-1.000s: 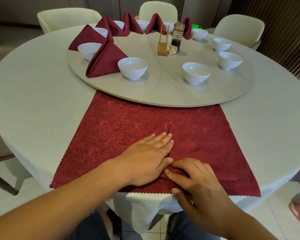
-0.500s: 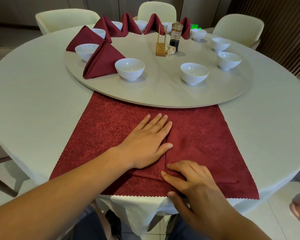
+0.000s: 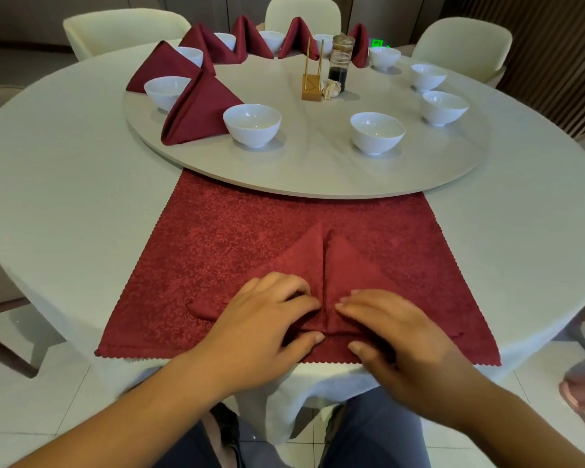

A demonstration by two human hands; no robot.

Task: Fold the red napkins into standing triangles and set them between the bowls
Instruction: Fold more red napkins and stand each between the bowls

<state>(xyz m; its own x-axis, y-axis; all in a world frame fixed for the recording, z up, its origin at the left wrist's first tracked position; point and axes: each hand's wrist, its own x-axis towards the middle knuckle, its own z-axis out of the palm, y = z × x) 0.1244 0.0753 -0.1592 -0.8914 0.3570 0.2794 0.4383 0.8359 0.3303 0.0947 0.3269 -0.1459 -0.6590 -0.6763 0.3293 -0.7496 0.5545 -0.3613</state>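
left grip: curled, pinching napkin at its near edge.
right grip: pinching the same edge, just beside left grip.
napkin: flat on red cloth, peak pointing beyond both grips.

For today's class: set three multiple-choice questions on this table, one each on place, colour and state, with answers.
1. Where does the dark bottle stand?
A) on the turntable, beside the gold holder
B) on the floor
C) on a chair

2. What colour are the bowls?
A) black
B) white
C) green

3. What state is the nearest napkin in?
A) standing between bowls
B) rolled into a tube
C) lying flat, part folded

Answers:
1 A: it stands by the holder near the turntable's middle.
2 B: every bowl is white.
3 C: the left hand and right hand pinch it flat on the red cloth.
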